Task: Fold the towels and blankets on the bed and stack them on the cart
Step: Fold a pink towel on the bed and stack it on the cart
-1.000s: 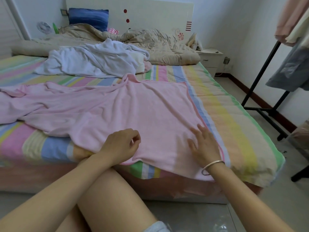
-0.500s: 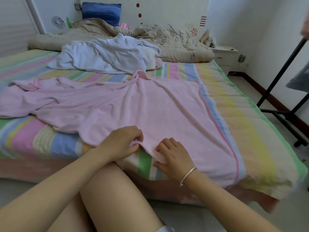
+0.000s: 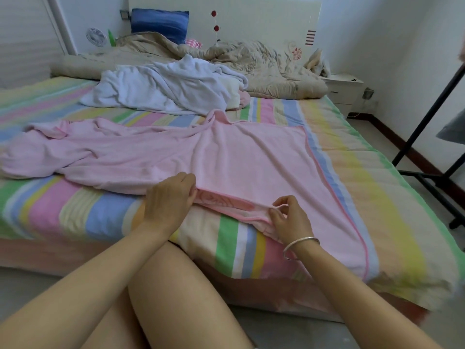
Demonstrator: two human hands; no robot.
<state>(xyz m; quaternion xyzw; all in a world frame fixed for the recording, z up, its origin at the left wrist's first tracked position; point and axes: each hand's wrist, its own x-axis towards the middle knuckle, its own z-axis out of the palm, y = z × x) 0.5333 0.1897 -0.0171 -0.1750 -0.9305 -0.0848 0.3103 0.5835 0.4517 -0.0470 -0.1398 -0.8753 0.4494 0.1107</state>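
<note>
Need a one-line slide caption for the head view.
Left hand and right hand hold the near edge of the pink towel on the striped bed; white towel crumpled behind.

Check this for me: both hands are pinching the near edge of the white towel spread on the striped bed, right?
Not white: the head view shows the left hand and right hand pinching the near edge of the pink towel spread on the striped bed. The white towel lies crumpled farther back, untouched.

Bare striped sheet (image 3: 392, 187) right of pink towel (image 3: 251, 157)
</note>
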